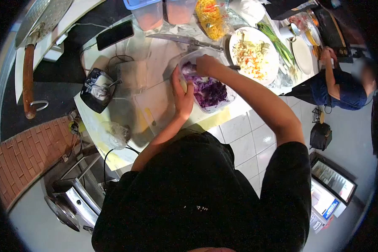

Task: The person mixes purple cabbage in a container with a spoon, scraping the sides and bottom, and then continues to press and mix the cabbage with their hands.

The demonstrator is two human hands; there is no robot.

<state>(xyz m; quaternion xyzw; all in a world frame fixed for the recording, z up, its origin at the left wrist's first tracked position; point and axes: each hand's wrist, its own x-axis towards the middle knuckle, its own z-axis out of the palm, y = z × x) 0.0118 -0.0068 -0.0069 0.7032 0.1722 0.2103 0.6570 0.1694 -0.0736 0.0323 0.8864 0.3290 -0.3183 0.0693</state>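
Note:
A clear plastic tub [229, 98] full of shredded purple cabbage [210, 91] sits on the counter in front of me. My left hand [181, 94] presses flat against the tub's near left side and steadies it. My right hand [206, 65] reaches into the tub at its far end, fingers closed among the cabbage; whether they hold any shreds is hidden. A white plate [273, 52] with chopped pale and orange vegetables lies just right of the tub.
A large knife [185, 40] lies on the white board beyond the tub. A phone [114, 34], a black dish [97, 90], plastic tubs [149, 14] and a bag of shredded vegetables [210, 17] ring the counter. Another person [344, 86] works at right.

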